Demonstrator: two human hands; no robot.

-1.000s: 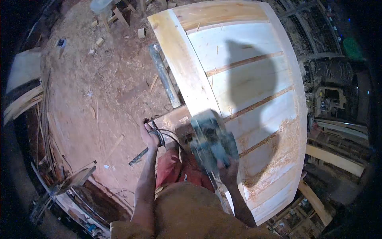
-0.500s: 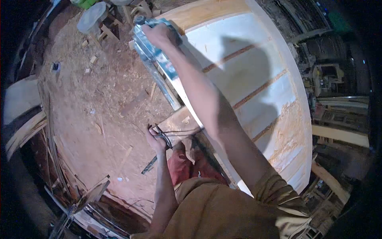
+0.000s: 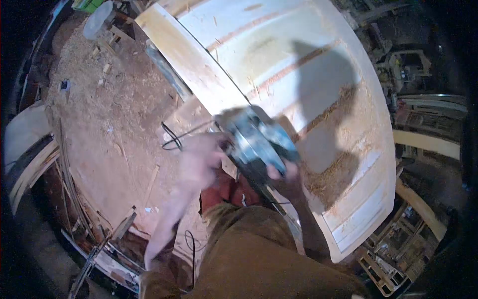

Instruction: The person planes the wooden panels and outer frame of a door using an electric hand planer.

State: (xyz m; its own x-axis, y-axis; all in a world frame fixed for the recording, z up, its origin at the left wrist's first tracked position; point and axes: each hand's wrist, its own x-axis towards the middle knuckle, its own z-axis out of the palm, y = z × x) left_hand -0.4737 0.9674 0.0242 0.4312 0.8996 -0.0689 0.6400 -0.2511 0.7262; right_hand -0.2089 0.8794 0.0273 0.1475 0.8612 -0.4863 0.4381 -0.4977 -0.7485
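A teal electric planer (image 3: 256,137), smeared by motion, is over the near left edge of a large panelled wooden door (image 3: 234,65). My right hand (image 3: 288,180) is closed around the planer's rear handle. At the planer's left side is my left hand (image 3: 199,157), also blurred. Its fingers reach up to the tool's body, but whether they grip it I cannot tell. A black power cord (image 3: 172,142) loops just left of that hand. Curly wood shavings (image 3: 331,182) lie on the door beside the planer.
Scraps and shavings litter the dirt floor (image 3: 124,129) at left. A pale plastic stool (image 3: 98,20) stands at the far left. Long boards (image 3: 428,144) and wooden frames (image 3: 381,271) lie along the right. More cord (image 3: 193,254) hangs by my left forearm.
The planer and my right hand have come back from the door's far end toward my body. My left hand has moved up beside the planer, and the cord loop now shows left of it.
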